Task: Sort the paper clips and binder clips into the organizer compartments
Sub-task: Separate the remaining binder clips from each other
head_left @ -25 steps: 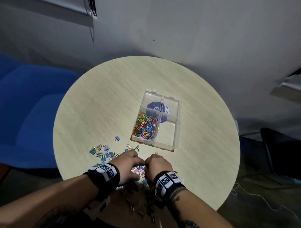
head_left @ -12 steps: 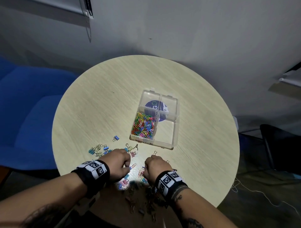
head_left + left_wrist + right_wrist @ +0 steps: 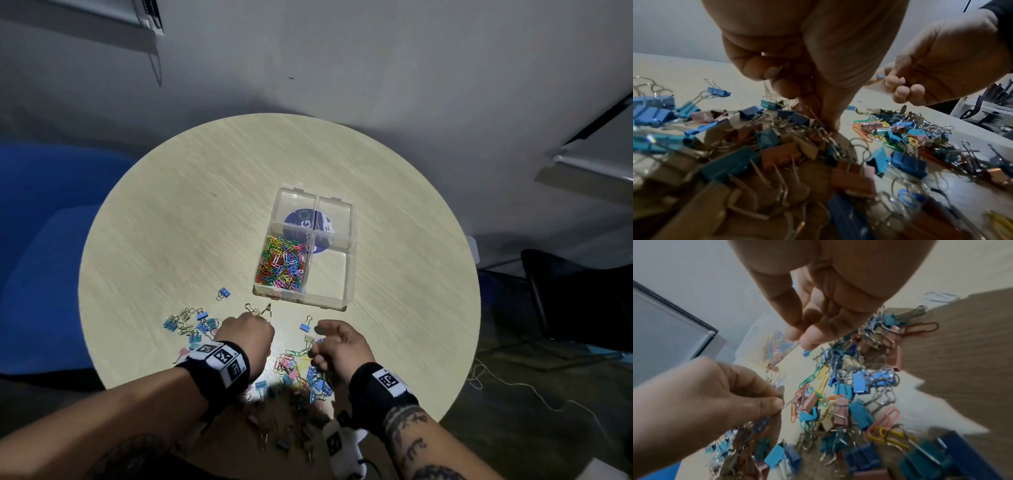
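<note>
A clear four-compartment organizer point(image 3: 349, 274) stands mid-table; its near-left compartment holds several coloured paper clips point(image 3: 282, 263), and the other compartments look empty. A mixed pile of binder clips and paper clips point(image 3: 301, 373) lies at the table's near edge. My left hand point(image 3: 253, 329) reaches down into the pile and pinches a thin wire clip point(image 3: 828, 128) between thumb and fingertips. My right hand point(image 3: 320, 344) hovers just right of it with its fingers curled; a small blue clip tip point(image 3: 880, 76) sticks out of them. What else it holds is hidden.
More blue and gold binder clips point(image 3: 191, 325) lie scattered left of my left hand. The round wooden table point(image 3: 205, 222) is flanked by a blue chair point(image 3: 41, 240) on the left and a dark chair point(image 3: 575, 294) on the right. A white device point(image 3: 342, 448) sits at the front edge.
The hands, close together a second ago, have drawn apart. The left went left into the clips and the right lifted slightly to the right.
</note>
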